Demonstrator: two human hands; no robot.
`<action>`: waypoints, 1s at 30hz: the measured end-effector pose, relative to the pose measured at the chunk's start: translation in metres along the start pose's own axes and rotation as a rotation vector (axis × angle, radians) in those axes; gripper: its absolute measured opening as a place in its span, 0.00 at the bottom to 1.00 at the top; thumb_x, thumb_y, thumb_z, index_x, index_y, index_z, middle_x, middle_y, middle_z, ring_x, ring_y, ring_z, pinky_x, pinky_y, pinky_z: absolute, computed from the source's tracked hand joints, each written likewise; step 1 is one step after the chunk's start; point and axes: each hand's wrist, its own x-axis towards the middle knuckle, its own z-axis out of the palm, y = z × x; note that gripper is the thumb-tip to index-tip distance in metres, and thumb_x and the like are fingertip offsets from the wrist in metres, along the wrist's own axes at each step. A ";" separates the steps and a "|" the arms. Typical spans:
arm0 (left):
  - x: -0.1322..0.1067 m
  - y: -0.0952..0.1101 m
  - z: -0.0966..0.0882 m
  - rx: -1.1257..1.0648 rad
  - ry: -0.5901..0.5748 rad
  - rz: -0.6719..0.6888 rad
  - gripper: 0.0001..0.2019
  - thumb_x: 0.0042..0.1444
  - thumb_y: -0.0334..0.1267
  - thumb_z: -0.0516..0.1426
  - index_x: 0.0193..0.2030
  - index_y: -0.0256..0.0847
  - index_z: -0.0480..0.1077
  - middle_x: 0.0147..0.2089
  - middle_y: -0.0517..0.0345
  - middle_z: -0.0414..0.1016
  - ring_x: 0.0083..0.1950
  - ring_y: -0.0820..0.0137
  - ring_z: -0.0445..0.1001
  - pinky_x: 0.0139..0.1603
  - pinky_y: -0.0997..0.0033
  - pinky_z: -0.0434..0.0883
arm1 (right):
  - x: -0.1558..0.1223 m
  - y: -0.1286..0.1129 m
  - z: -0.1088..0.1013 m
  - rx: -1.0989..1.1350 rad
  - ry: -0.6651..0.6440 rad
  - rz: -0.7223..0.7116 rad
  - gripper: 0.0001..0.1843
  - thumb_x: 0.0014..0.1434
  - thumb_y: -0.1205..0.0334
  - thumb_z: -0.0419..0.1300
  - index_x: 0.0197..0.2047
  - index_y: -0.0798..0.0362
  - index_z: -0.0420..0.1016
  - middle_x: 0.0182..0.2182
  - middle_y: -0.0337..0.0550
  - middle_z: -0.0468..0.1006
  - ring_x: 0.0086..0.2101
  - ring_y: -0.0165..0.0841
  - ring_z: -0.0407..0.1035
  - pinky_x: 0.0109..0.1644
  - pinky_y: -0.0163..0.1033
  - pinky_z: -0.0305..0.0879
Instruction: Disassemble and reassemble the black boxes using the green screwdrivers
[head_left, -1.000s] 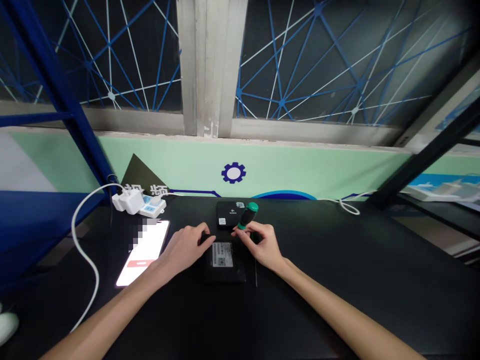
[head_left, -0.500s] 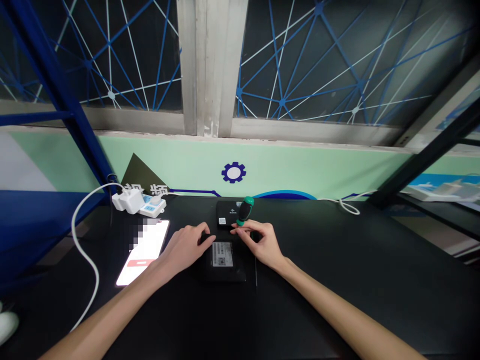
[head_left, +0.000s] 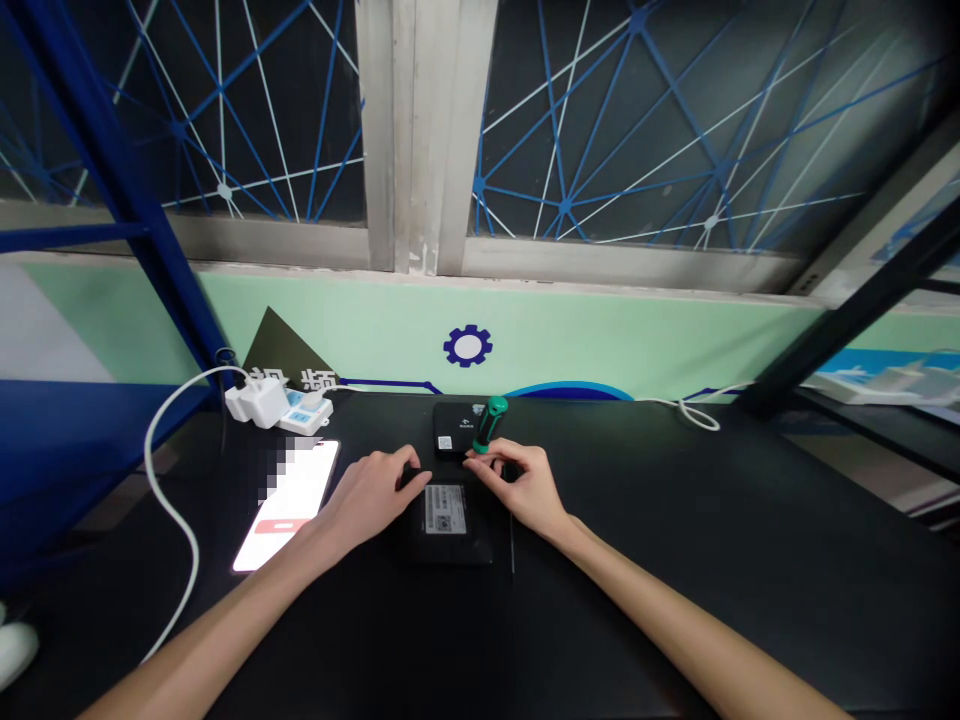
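A screwdriver [head_left: 490, 424] with a green and black handle stands nearly upright in my right hand [head_left: 526, 482]. Thumb and fingertips pinch it just below the handle; the tip is hidden. Below lies a flat black device [head_left: 450, 548] with a white printed label [head_left: 445, 510] facing up. My left hand [head_left: 384, 490] is closed at the device's far left corner, thumb and fingers gripping its edge. Behind both hands is a black case [head_left: 452, 428] with a small white sticker. A thin metal rod [head_left: 512, 545] lies at the device's right side.
To the left lies a phone [head_left: 289, 510] with a lit screen. A white power strip [head_left: 306, 410] with a plugged-in adapter [head_left: 259, 402] stands behind it. A white cable [head_left: 176, 520] curves down the left side. Another cable [head_left: 699, 415] lies along the wall at right.
My right fingers have shifted slightly around the screwdriver, and its handle has turned or tipped a little. My left hand and the black device stay where they were.
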 end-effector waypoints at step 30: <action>0.001 -0.002 0.001 -0.005 0.008 0.013 0.11 0.67 0.47 0.51 0.42 0.45 0.70 0.29 0.62 0.74 0.31 0.65 0.75 0.27 0.71 0.55 | 0.000 -0.003 -0.003 0.000 -0.061 -0.032 0.13 0.64 0.54 0.62 0.33 0.52 0.83 0.26 0.44 0.81 0.24 0.31 0.64 0.28 0.37 0.62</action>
